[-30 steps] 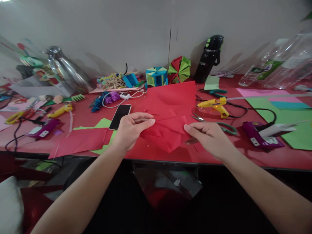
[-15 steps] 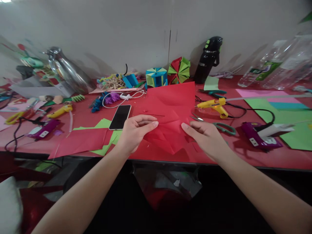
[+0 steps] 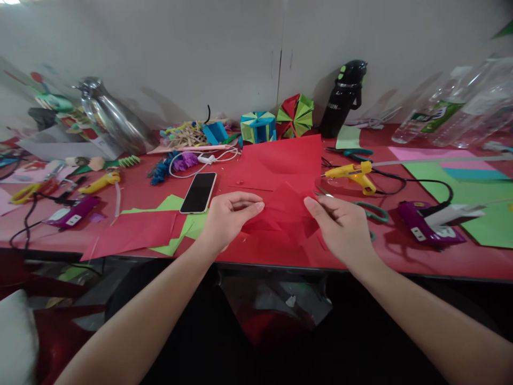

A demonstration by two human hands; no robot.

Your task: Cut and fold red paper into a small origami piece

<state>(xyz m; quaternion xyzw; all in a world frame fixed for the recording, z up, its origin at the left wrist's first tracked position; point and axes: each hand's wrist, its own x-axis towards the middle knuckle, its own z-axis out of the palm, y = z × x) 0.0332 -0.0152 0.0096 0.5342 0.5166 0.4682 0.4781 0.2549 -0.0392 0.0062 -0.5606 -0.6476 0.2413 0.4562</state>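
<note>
My left hand [image 3: 236, 214] and my right hand [image 3: 340, 222] pinch opposite sides of a creased red paper [image 3: 282, 211] just above the table's front part. Its outline blends into the red around it. Behind it lies a larger red sheet [image 3: 284, 155]. A black-screened phone [image 3: 198, 193] rests beside my left hand. Scissors with green handles [image 3: 372, 212] lie partly hidden behind my right hand. Farther back to the right is a yellow glue gun [image 3: 352, 174].
Red and green papers [image 3: 136, 230] lie at left. Purple power sockets [image 3: 72, 212] sit near both sides. Along the wall stand a steel jug [image 3: 114, 117], folded paper models [image 3: 258, 127], a black bottle [image 3: 342, 99] and clear plastic bottles [image 3: 460, 109].
The red paper has shifted in my fingers and its folds look flatter and differently angled. My right hand has moved slightly to the right, widening the gap between my hands.
</note>
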